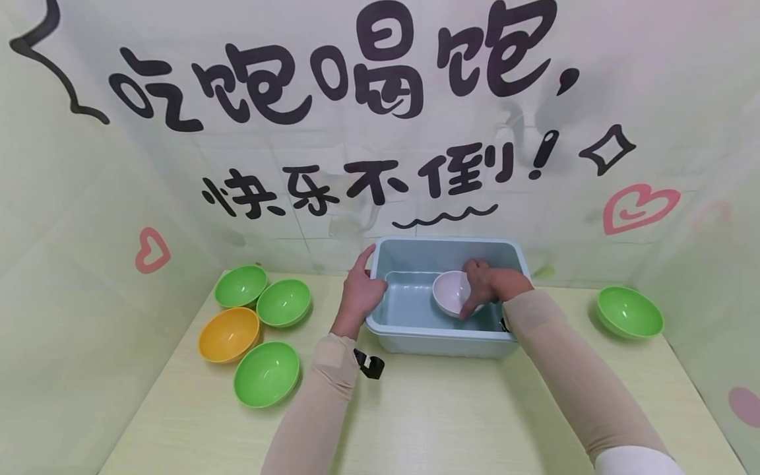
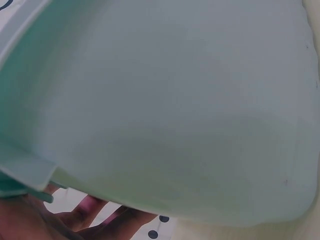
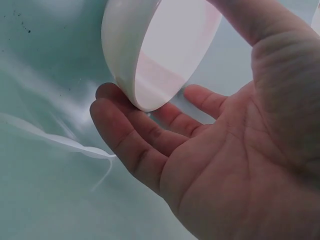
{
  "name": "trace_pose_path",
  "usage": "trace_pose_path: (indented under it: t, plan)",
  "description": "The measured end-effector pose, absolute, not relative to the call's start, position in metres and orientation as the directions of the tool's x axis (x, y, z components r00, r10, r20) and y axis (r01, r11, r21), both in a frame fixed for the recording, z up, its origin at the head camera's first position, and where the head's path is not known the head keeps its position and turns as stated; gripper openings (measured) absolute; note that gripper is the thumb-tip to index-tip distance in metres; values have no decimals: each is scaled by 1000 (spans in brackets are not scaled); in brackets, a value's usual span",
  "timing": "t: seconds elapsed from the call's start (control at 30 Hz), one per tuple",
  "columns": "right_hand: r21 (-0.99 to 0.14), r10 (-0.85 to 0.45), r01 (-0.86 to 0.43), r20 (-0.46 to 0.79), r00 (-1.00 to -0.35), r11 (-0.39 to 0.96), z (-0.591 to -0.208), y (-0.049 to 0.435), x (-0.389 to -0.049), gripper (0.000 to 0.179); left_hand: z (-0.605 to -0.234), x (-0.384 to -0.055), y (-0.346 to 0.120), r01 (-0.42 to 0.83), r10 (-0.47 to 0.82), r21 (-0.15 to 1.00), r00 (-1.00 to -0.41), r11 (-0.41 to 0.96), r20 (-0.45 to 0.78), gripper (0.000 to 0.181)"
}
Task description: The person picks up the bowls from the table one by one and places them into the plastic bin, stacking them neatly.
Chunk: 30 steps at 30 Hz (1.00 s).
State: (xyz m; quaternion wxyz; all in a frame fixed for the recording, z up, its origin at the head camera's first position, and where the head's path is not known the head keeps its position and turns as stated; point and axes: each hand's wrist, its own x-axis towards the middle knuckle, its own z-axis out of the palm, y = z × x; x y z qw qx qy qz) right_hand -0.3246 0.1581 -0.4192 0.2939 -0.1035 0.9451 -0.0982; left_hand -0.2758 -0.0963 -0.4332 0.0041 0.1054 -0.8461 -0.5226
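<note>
A pale blue plastic tub [image 1: 442,343] stands near the back wall. My left hand [image 1: 362,293] grips its left rim, thumb over the edge; the left wrist view shows the tub's outer wall [image 2: 175,100] and fingers along it. Inside the tub, my right hand [image 1: 483,287] holds a small white bowl [image 1: 449,292] by its right side. From the right wrist, the bowl [image 3: 120,45] looks tilted, with the fingertips [image 3: 107,110] behind its rim and the thumb reaching toward the opposite edge. The thumb's tip is out of that view.
Left of the tub sit several green bowls [image 1: 267,375] and an orange bowl [image 1: 229,335], close together. Another green bowl [image 1: 629,313] stands at the far right. Printed curtains [image 1: 332,145] enclose the pale table [image 1: 427,409] at the back and sides.
</note>
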Motion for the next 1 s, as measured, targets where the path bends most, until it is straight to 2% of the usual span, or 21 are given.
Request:
trace_pose_path:
  t: [0.57,1.0]
  plan:
    - [-268,-258,-128,-533,-806,955,-418,159,-326,97,-432,-275,-97,-174,-191,888,-976,426,-100,82]
    - [-334,-321,-167,-487,-812,928,-413,162,-332,73,-432,-274,-97,-166,-183,889,-979,426,-95,84]
